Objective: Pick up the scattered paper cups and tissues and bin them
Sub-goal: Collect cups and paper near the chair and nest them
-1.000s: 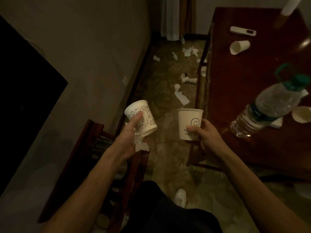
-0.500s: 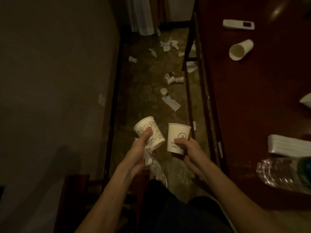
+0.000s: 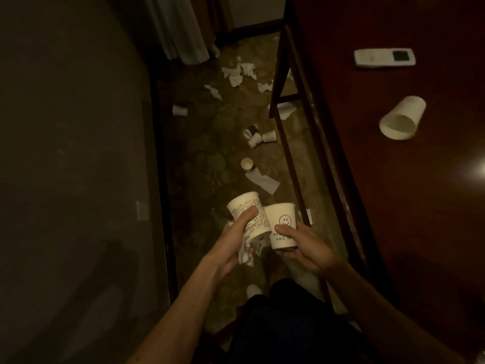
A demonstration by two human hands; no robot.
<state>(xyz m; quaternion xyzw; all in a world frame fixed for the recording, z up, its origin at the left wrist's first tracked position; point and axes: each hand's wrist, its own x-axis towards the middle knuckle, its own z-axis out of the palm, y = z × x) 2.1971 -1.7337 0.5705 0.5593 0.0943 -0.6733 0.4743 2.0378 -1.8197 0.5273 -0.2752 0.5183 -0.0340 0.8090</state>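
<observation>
Head view: left hand (image 3: 233,243) grips patterned cup (image 3: 248,216) plus crumpled tissue (image 3: 245,254) beneath; right hand (image 3: 301,244) grips smiley cup (image 3: 282,224). Cups touch, above the littered floor (image 3: 210,153).

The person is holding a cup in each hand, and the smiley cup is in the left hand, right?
Not quite. The head view shows a cup in each hand, but the smiley cup is in the right hand. The left hand holds the cup with drawings, plus a crumpled tissue.
</observation>
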